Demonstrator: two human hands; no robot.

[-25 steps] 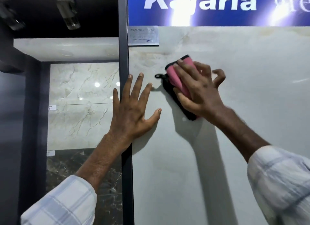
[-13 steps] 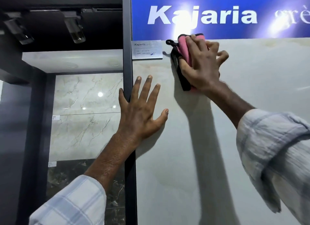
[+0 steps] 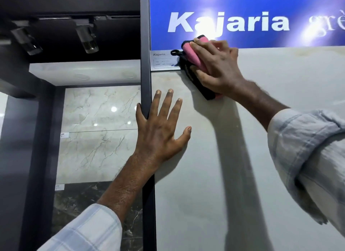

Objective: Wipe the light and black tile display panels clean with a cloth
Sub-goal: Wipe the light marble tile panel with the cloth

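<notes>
The right hand (image 3: pixel 216 69) hides much of the cloth (image 3: pixel 193 53). Print on the label (image 3: pixel 162 61) is unreadably small, and the 2nd word on the sign (image 3: pixel 242 4), perhaps "gre", is cropped.

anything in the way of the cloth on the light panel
Yes. A small label sits at the top left corner of the light panel, touching the cloth; the left hand lies flat on the panel just below.
</notes>
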